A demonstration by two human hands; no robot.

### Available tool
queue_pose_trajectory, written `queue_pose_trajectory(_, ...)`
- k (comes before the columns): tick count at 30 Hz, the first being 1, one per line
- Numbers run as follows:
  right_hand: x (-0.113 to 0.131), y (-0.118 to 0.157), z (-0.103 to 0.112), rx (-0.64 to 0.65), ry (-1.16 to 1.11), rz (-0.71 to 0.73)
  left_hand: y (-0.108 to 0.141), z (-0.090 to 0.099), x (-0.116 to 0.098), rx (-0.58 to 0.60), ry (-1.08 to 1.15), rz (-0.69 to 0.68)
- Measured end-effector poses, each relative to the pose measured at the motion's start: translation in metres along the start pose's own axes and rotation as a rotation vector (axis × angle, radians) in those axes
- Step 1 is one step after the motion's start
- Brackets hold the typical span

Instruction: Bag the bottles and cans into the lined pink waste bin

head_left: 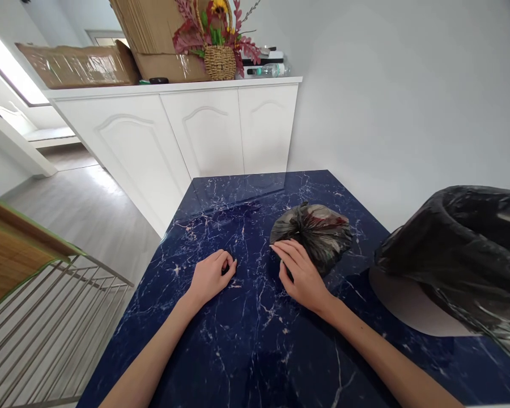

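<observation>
A tied-up, full black plastic garbage bag [323, 229] sits on the dark blue marbled tabletop [238, 351], its knotted top gathered in the middle. My right hand [302, 279] lies against the near left side of this bag, fingers stretched out and not wrapped round it. To the left, my left hand [212, 276] rests on the tabletop with its fingers curled in and the thumb close to them. No object shows in it. At the right stands a light-coloured bin [412, 306] with a black bin liner [416, 243] folded over its rim.
A white cabinet [212, 136] stands beyond the table, bearing cardboard boxes [80, 65], a wicker flower basket [220, 62] and a plastic bottle [272, 70]. A grey wall [386, 102] borders the right side. On the left is a metal rack [68, 334].
</observation>
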State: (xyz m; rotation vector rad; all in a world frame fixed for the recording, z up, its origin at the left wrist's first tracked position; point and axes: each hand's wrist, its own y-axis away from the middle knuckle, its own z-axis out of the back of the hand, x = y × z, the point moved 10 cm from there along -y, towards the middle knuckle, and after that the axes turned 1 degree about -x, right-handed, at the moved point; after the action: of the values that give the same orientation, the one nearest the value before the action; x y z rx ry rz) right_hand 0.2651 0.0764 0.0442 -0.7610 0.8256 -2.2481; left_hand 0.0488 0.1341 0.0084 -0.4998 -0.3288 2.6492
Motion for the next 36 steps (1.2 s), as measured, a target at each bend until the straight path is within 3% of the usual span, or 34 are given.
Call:
queue_pose_trajectory(8,0.044,0.000,-0.009,0.148,-0.132,0.208,0.000,0.005,-0.003,-0.016,-0.015,-0.015)
queue_pose_trajectory(14,0.049,-0.004,0.020,-0.036,-0.116,0.235,0.000,0.005,-0.001,-0.019,-0.007,-0.020)
queue_pose_trajectory(19,0.027,0.003,0.063,-0.296,-0.093,0.142,0.000,0.005,0.001,-0.027,0.001,-0.016)
queue_pose_trajectory(22,-0.009,0.005,0.078,-0.397,-0.124,-0.081,0.000,0.005,0.001,-0.027,0.005,-0.016)
queue_pose_trajectory(26,-0.046,0.001,0.071,-0.346,-0.153,-0.286,0.001,0.004,0.002,-0.026,0.013,-0.014)
queue_pose_trajectory(36,-0.061,0.004,0.034,-0.136,-0.007,-0.289,0.003,0.013,0.000,-0.090,0.055,0.013)
